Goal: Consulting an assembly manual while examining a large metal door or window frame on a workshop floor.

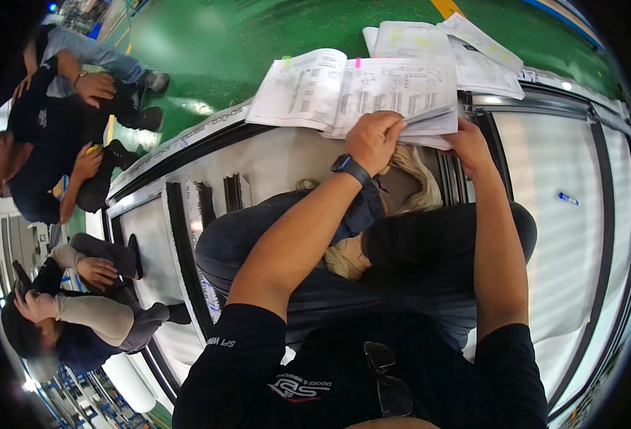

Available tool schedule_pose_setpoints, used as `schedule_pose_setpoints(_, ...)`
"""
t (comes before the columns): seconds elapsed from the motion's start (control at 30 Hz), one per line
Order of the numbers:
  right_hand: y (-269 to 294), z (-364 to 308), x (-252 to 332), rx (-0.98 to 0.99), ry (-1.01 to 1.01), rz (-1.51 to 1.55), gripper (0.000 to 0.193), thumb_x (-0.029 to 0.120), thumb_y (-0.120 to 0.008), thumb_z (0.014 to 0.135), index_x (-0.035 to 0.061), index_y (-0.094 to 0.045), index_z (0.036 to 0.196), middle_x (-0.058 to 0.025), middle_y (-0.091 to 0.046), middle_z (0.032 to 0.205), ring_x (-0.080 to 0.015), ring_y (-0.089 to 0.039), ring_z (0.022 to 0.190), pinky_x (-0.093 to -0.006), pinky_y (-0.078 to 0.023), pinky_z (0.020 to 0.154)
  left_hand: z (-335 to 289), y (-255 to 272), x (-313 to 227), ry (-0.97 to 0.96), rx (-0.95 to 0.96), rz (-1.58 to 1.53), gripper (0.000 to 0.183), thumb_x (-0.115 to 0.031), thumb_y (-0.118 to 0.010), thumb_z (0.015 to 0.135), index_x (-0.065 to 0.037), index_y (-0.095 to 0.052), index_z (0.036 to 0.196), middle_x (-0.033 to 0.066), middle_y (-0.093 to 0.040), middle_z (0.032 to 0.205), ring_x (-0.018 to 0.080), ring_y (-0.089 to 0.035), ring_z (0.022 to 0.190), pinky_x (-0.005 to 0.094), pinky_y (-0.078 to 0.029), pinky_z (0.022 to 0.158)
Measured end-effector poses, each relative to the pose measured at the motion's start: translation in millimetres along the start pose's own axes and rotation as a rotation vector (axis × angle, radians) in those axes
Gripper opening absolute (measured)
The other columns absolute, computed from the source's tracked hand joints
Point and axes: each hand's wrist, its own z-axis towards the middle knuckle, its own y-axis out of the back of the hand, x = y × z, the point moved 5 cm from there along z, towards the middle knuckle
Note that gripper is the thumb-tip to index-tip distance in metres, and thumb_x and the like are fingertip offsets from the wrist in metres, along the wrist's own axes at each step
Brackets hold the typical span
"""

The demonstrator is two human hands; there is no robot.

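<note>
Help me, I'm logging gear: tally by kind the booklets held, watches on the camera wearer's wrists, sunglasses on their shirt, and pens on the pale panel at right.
Open booklet: 1
Dark watch: 1
Sunglasses: 1 pair
Blue pen: 1
Total: 4

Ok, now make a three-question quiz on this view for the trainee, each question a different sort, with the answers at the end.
1. Where does the blue marker lie?
a) on the green floor
b) on the pale surface to the person's right
c) on the person's lap

2. True or false: the left hand and the right hand are both at the pages of the open booklet.

3. What hangs at the front of the person's dark shirt?

Key: 1: b. 2: true. 3: a pair of sunglasses.
</note>
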Motion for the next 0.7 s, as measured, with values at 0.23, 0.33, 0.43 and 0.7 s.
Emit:
schedule_pose_setpoints(0.23, 0.0, -6.0, 2.7, -0.028, -0.031, 0.111, 0.030, 0.016, -0.061, 0.091, 0.0015, -0.066, 0.117, -0.0041, -0.071, 0.097, -0.0123, -0.065, 0.082, -0.0272, -0.053, 0.066, -3.3, -7.7, 6.7, 0.002, 0.010, 0.074, 0.012, -0.019, -0.066, 0.090, -0.008, -0.070, 0.092, 0.0090, -0.070, 0.094, 0.0324, -0.064, 0.086, 0.0415, -0.052, 0.074)
schedule_pose_setpoints(0.33, 9.7, -0.2, -6.9, -0.045, -0.111, 0.219, 0.034, 0.023, -0.050, 0.097, 0.0043, -0.060, 0.124, -0.0075, -0.070, 0.106, -0.0185, -0.067, 0.091, -0.0342, -0.056, 0.070, -5.6, -8.8, 5.2, -0.045, 0.034, 0.117, 0.010, -0.017, -0.066, 0.089, -0.009, -0.070, 0.094, 0.0087, -0.070, 0.095, 0.0318, -0.064, 0.089, 0.0416, -0.052, 0.075)
schedule_pose_setpoints(0.43, 11.6, -4.2, -1.8, 0.056, -0.152, 0.406, 0.051, 0.046, -0.041, 0.097, 0.0052, -0.062, 0.120, -0.0093, -0.069, 0.109, -0.0231, -0.066, 0.093, -0.0392, -0.055, 0.074, -1.7, -9.0, 6.6, -0.003, 0.077, 0.142, 0.013, -0.017, -0.067, 0.088, -0.009, -0.071, 0.098, 0.0091, -0.070, 0.097, 0.0306, -0.064, 0.091, 0.0398, -0.053, 0.077)
schedule_pose_setpoints(0.7, -0.6, -11.0, 9.6, 0.075, -0.138, 0.519, 0.044, 0.037, -0.042, 0.098, 0.0062, -0.062, 0.124, -0.0090, -0.066, 0.118, -0.0178, -0.063, 0.097, -0.0329, -0.053, 0.079, 3.8, -9.6, -16.2, -0.144, 0.116, 0.210, 0.025, -0.026, -0.067, 0.088, -0.014, -0.067, 0.110, 0.0067, -0.065, 0.105, 0.0334, -0.061, 0.095, 0.0421, -0.052, 0.079)
